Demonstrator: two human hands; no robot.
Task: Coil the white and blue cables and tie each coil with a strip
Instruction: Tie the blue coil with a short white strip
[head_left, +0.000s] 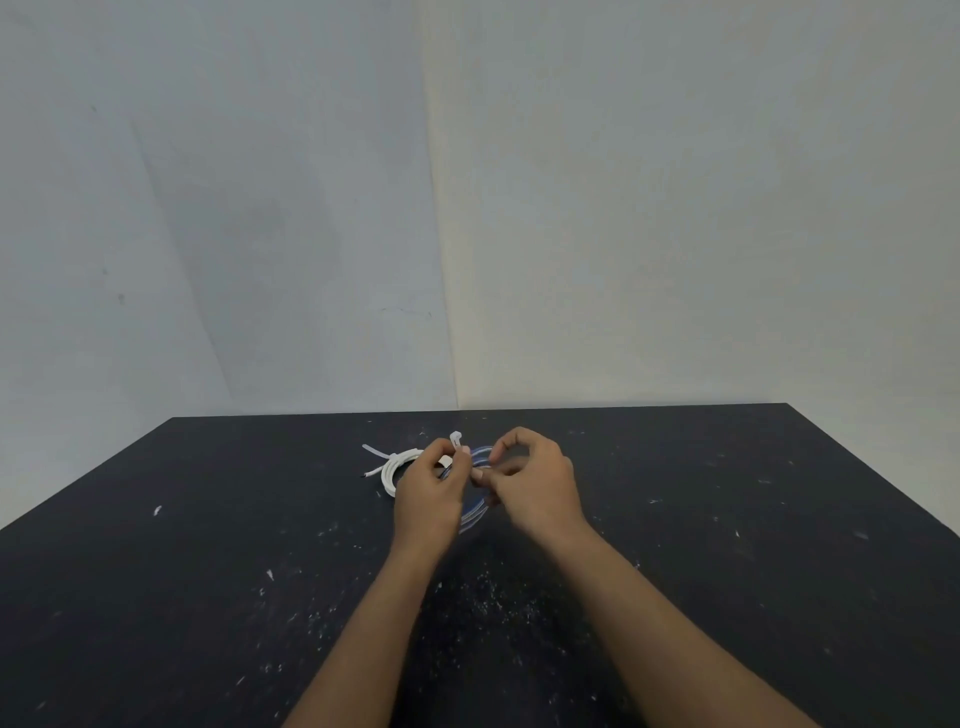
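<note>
Item, work surface: a matt black bench (727, 519), flecked and scratched with white, set into a corner of plain pale grey walls (208, 208). Item one: a round white cable (388, 475), already wound into a small flat coil and lying on the bench just left of the left hand. A fastened white strip (376, 451) cinches its far side, with the tail pointing out to the left. A dark-tipped cable end juts from the coil's left edge. Item two: a thin blue cable (475, 517), wound into a flat round coil and lying beside the white cable on its right, between and partly beneath the two hands. Its near arc shows below the wrists and its far arc between the fingertips. Item three: a loose white plastic strip (456, 440) with a blocky head, standing upright above the blue cable's far arc. The left hand (428, 491) has its grip closed, with thumb and forefinger pinching this strip just under the head. The right hand (537, 486) has its grip closed too, fingers curled and thumb meeting forefinger at the blue cable's far arc. Whether the strip's tail also sits in that pinch cannot be told. Both bare forearms reach in from the near edge.
</note>
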